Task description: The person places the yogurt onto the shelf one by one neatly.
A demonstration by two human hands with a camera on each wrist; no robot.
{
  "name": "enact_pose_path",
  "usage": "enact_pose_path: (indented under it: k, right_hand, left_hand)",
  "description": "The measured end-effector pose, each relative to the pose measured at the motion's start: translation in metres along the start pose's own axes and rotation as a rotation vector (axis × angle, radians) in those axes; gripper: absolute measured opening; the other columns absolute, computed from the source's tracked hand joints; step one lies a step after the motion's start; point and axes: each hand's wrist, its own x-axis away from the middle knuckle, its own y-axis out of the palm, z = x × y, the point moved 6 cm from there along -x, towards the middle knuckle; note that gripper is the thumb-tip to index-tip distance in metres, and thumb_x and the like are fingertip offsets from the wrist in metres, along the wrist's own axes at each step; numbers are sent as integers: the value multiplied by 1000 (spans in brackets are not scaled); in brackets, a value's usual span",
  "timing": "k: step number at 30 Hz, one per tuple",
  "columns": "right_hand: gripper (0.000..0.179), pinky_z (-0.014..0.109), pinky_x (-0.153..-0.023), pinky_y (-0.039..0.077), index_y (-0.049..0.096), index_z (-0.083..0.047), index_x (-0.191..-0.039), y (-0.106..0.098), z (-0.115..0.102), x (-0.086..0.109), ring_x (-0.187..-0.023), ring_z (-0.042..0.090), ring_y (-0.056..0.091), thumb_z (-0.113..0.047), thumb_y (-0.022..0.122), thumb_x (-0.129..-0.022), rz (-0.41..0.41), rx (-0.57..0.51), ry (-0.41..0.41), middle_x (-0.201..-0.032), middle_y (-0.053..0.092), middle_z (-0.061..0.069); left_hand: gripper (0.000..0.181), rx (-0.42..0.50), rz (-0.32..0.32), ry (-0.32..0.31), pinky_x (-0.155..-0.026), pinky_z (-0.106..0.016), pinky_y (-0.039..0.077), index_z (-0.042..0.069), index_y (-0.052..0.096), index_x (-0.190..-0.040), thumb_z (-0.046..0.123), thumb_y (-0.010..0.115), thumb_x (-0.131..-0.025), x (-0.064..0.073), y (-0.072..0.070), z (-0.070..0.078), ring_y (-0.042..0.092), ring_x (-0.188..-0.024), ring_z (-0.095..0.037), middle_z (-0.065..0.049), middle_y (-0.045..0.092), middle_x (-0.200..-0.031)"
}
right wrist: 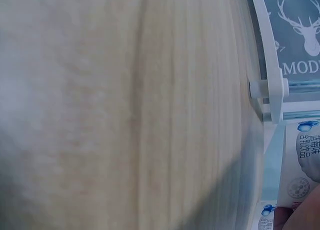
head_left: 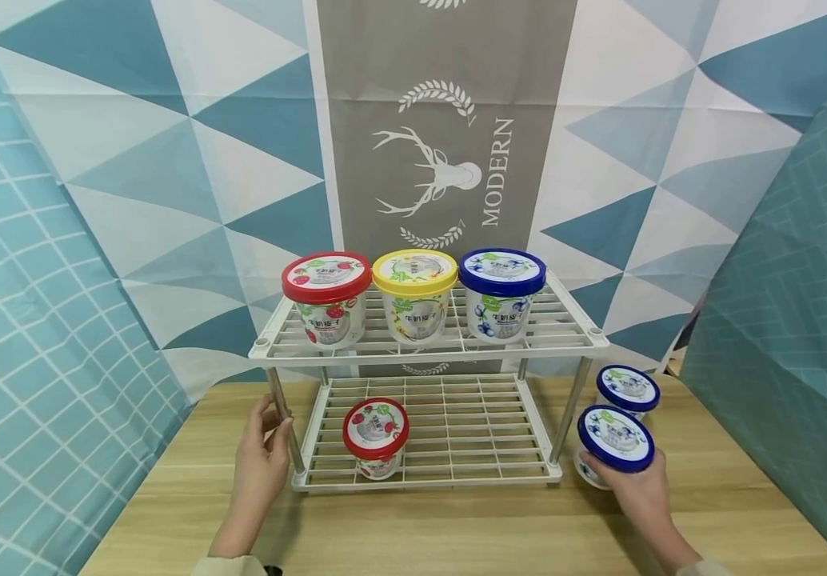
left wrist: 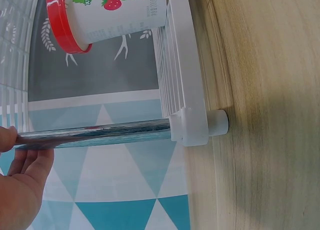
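My left hand holds the front left metal post of a white two-tier rack, thumb on one side and fingers on the other. At the rack's right, my right hand grips a blue-lidded tub with blueberry pictures, its lid tilted toward me. Just behind it stands another blue-lidded tub. Inside the rack, a red-lidded tub with strawberry pictures sits on the left of the lower shelf. The right wrist view catches the gripped tub at its edge.
On the upper shelf, a red-lidded tub, a yellow-lidded tub and a blue-lidded tub stand in a row. The rack rests on a wooden table, with a patterned cloth hanging behind.
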Motion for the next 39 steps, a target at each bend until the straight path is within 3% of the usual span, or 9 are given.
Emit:
enact_pose_path:
  k: [5, 11, 17, 32, 39]
  right_hand:
    - [113, 61, -107, 32, 11, 2, -146, -2, 1, 8, -127, 45, 34, -30, 85, -66, -6, 8, 42, -140, 32, 30]
    - [112, 61, -105, 35, 15, 4, -144, -3, -1, 18, -124, 44, 37, -30, 86, -65, 2, 21, 46, -137, 35, 30]
    - [118, 63, -106, 32, 8, 5, -145, 0, -4, 25, -126, 49, 32, -31, 86, -64, -20, 49, 69, -139, 28, 33]
    - [115, 64, -106, 31, 12, 6, -143, 2, -14, 44, -126, 48, 34, -28, 87, -63, -11, 30, 24, -137, 31, 33]
    - [122, 65, -106, 29, 8, 5, -144, 4, -15, 51, -127, 50, 30, -31, 88, -60, -7, 56, 58, -138, 28, 35]
  left_hand:
    - [41, 14, 1, -1, -80, 7, 39, -3, 42, -130, -7, 52, -90, 0, -1, 1, 47, -91, 9, -19, 60, -103]
    - [40, 19, -5, -12, -81, 7, 39, -2, 42, -130, -6, 52, -91, 2, -2, 1, 49, -92, 4, -19, 59, -103]
    - [41, 12, -9, -19, -81, 8, 37, -2, 40, -131, -5, 51, -92, 1, -2, 0, 44, -91, 13, -21, 59, -104]
    - [41, 18, -15, -37, -80, 9, 36, -2, 40, -132, -4, 51, -92, 0, -1, -3, 42, -90, 15, -21, 59, -105]
    - [40, 21, -13, -36, -80, 9, 36, -3, 41, -131, -5, 51, -92, 0, 0, -3, 42, -89, 16, -21, 59, -104]
